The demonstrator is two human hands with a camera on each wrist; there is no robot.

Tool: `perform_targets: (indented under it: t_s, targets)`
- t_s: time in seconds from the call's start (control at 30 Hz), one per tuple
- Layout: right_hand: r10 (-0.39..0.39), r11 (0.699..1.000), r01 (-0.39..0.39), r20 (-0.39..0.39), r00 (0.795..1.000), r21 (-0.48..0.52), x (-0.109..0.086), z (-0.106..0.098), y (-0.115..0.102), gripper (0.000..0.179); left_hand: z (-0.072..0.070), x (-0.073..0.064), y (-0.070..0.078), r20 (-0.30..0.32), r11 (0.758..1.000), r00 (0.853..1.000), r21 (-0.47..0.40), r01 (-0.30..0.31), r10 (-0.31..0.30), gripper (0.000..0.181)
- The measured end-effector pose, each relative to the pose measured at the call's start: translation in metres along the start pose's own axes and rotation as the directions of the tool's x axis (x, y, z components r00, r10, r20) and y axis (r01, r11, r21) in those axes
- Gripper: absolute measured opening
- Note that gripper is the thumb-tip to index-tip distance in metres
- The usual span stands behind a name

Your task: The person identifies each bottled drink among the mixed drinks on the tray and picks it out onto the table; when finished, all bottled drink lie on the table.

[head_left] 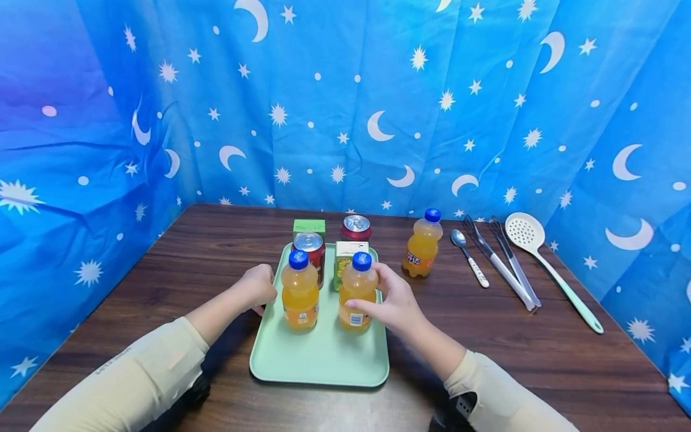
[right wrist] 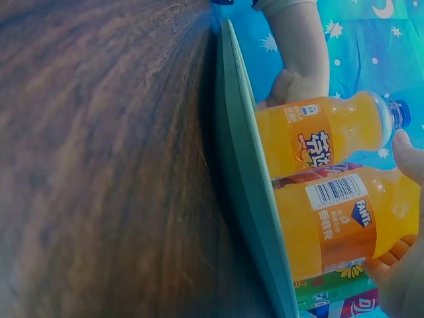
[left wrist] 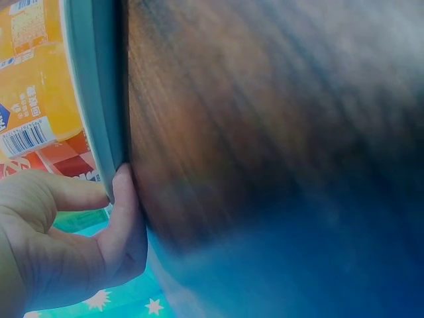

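Note:
My left hand (head_left: 259,288) pinches the left rim of a light green tray (head_left: 318,366); in the left wrist view its thumb and fingers (left wrist: 124,218) meet at the rim. On the tray's right side, my right hand (head_left: 396,300) curves round an orange soda bottle (head_left: 357,291) with a blue cap, thumb in front and fingers at its far side. Another orange soda bottle (head_left: 300,297) stands upright to its left. Behind them on the tray are a red drink can (head_left: 318,255) and a green-and-white drink carton (head_left: 345,255).
A second can (head_left: 356,227) and a green carton (head_left: 309,226) stand at the tray's far end. To the right are a third orange bottle (head_left: 423,246), a spoon (head_left: 469,258), metal tongs (head_left: 502,270), a whisk (head_left: 513,255) and a skimmer (head_left: 550,264). A blue curtain (head_left: 335,108) bounds the table.

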State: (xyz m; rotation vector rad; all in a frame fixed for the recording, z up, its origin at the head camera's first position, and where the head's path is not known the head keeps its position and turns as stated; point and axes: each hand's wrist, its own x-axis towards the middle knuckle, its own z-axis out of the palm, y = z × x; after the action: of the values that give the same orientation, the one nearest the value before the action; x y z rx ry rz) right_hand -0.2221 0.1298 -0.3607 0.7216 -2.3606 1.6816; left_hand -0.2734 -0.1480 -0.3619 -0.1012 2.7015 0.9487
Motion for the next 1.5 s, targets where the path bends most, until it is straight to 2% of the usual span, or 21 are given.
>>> perform_targets:
  t_s: [0.3, 0.9, 1.07, 1.3, 1.5]
  targets:
    - [0.004, 1.000, -0.004, -0.009, 1.000, -0.027, 0.000, 0.003, -0.008, 0.055, -0.001, 0.000, 0.000, -0.002, 1.000, 1.000, -0.005, 0.001, -0.001, 0.021]
    - [0.011, 0.997, -0.009, -0.016, 1.000, 0.077, 0.001, 0.002, -0.002, 0.047, -0.001, -0.002, 0.001, 0.004, 1.000, 1.000, -0.011, 0.014, -0.014, 0.021]
    - [0.008, 0.995, -0.006, -0.024, 1.000, 0.096, 0.001, -0.001, -0.007, 0.047, -0.001, -0.001, 0.001, 0.002, 1.000, 1.000, -0.014, 0.008, -0.008, 0.020]
    - [-0.046, 0.995, 0.049, -0.038, 0.998, 0.083, -0.004, -0.010, -0.019, 0.049, 0.000, -0.001, 0.001, 0.001, 1.000, 1.000, -0.010, -0.002, 0.002, 0.020]
    - [-0.031, 0.997, 0.035, -0.051, 0.998, 0.068, -0.010, -0.017, -0.023, 0.050, 0.000, 0.000, -0.001, 0.001, 1.000, 1.000, -0.003, 0.004, -0.004, 0.021]
